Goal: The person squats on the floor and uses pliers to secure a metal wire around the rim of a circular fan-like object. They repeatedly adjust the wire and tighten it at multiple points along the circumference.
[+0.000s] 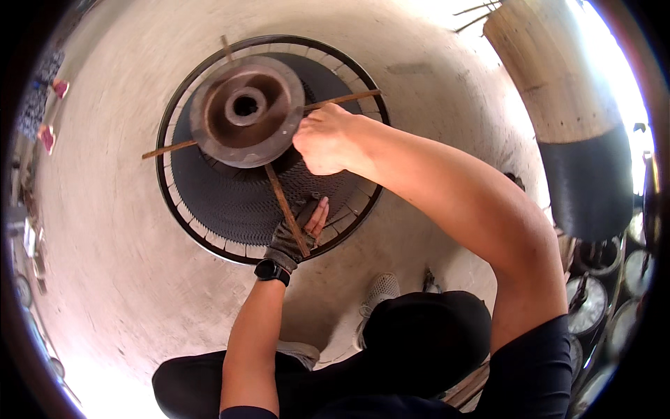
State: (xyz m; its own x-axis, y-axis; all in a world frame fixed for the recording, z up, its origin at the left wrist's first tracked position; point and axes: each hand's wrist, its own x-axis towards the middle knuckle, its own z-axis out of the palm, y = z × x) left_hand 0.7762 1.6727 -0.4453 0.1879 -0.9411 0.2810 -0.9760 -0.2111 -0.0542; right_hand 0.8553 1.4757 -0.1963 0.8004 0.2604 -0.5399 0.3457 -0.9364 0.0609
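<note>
A heavy brown metal wheel point(283, 143) with a hollow hub sits over a round stack of black, tooth-edged sheet or coil point(209, 202). A large dark hoop point(165, 181) with short spokes surrounds the stack. Rusty bars point(279, 192) stick out from under the wheel like a cross. My left hand point(296, 230), in a grey fingerless glove, lies by the near bar with its fingers stretched over the black teeth. Close to the wheel's right edge, my right hand point(324, 140) is bare and closed in a fist beside the right bar; what it holds is hidden.
Pale concrete floor point(105, 209) surrounds the hoop. A curved wooden-looking panel point(558, 77) with a black lower part stands at the right. Several round metal parts point(586, 304) are stacked below it. Another person's feet point(47, 138) show at the far left.
</note>
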